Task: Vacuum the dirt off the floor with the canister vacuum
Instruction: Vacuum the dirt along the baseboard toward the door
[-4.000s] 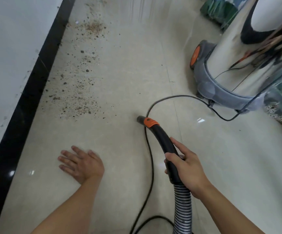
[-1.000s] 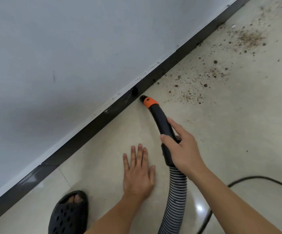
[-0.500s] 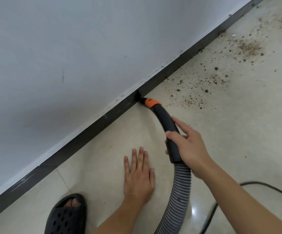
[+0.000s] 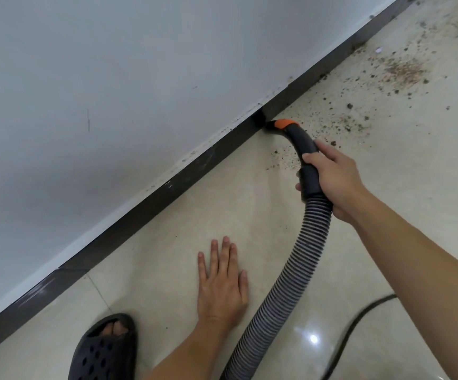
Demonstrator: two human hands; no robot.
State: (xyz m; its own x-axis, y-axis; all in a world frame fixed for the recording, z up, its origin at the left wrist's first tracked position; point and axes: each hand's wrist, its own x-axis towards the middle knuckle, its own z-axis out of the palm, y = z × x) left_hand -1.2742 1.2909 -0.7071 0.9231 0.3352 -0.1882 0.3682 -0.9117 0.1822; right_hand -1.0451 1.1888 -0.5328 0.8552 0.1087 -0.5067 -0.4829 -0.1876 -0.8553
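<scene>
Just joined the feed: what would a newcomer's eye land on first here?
The right hand grips the black, orange-banded vacuum nozzle, its tip at the dark baseboard. Brown dirt lies scattered along the floor beyond it, thickest at upper right. The left hand lies flat on the floor.

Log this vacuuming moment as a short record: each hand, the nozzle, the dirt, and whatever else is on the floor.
right hand: grips the black handle above the ribbed hose
left hand: flat on the floor, fingers straight
nozzle tip: orange-collared, at the dark baseboard
dirt: scattered near and beyond the nozzle along the baseboard, not yet picked up
other: black sandal on a foot, black cord
</scene>
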